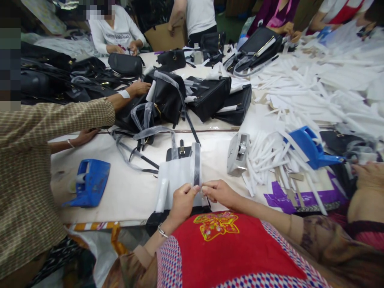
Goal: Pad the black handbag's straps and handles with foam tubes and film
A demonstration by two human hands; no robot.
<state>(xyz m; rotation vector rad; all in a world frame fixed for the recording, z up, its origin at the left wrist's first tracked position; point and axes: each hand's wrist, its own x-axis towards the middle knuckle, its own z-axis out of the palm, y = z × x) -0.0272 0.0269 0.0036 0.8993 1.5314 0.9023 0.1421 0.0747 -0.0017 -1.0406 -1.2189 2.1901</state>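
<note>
A black strap [196, 168] wrapped in clear film runs toward me over a black bag [172, 154]. My left hand [184, 200] is closed with its thumb and fingers pinching the near end of the strap. Beside it, my right hand [220, 193] is also closed, its fingertips pinching the same end from the right. A white sheet [176, 172] covers most of the bag, and a white roll [162, 195] lies along its left side. The bag's gold-coloured clasp [181, 150] shows past the sheet's far edge.
A grey tape dispenser [238, 154] stands to the right, beside piled white paper strips [267, 154]. Blue dispensers [94, 182] sit at left and right. Black bags [168, 96] crowd the table ahead. A co-worker's checked sleeve [60, 122] reaches in from the left.
</note>
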